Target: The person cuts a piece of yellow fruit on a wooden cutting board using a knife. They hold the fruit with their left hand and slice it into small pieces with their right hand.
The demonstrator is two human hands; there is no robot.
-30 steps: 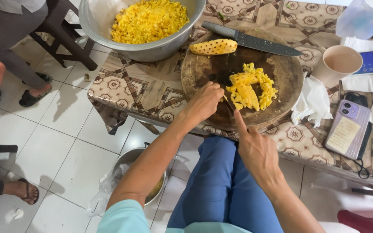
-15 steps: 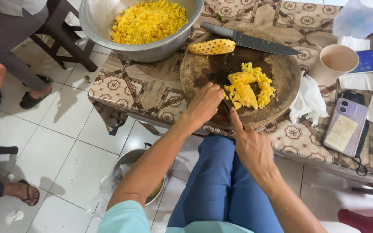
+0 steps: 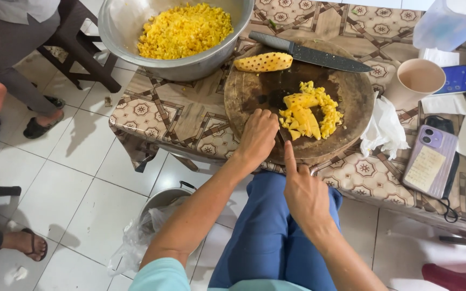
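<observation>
A round dark wooden cutting board lies on the patterned table. On it sits a pile of yellow pineapple pieces. My left hand rests on the board's near edge with its fingers curled, right beside the pile; whether it holds a piece is hidden. My right hand is just below the board, its index finger stretched along a small knife whose thin blade reaches toward the pile. A peeled pineapple strip and a large dark knife lie at the board's far side.
A metal bowl of chopped pineapple stands at the far left. A cup, tissues, two phones and a plastic bag are on the right. A lined bucket is on the floor; other people's feet are at the left.
My right index finger and the small knife have shifted slightly left, closer to my left hand. The left hand and the pile have hardly moved.
</observation>
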